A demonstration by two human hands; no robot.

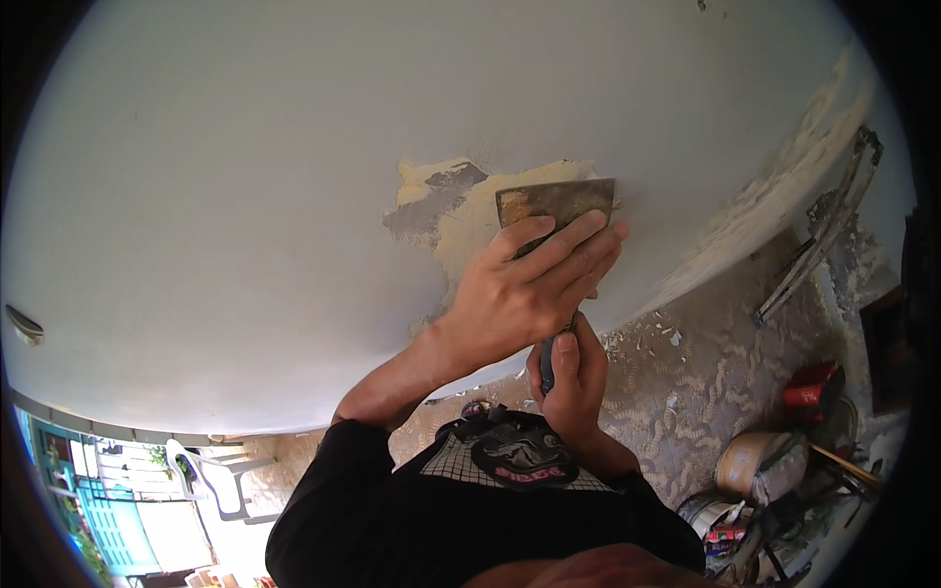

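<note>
Left hand (524,289) presses its fingers flat on the scraper blade (555,201) against the white wall (245,196); right hand (569,377) is clamped around the scraper handle (547,367).

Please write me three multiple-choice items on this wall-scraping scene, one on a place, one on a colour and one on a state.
1. Where does the scraper blade rest?
A. On the floor
B. Against the wall by the bare patch
C. In the bucket

2. What colour is the container near the right edge?
A. Red
B. Blue
C. Yellow

3. How does the left hand lie?
A. Hanging free
B. Closed round the handle
C. Fingers pressed flat on the blade

Answers: 1 B, the blade meets the wall at the bare patch; 2 A, the red container; 3 C, while the right hand grips the handle.
</note>
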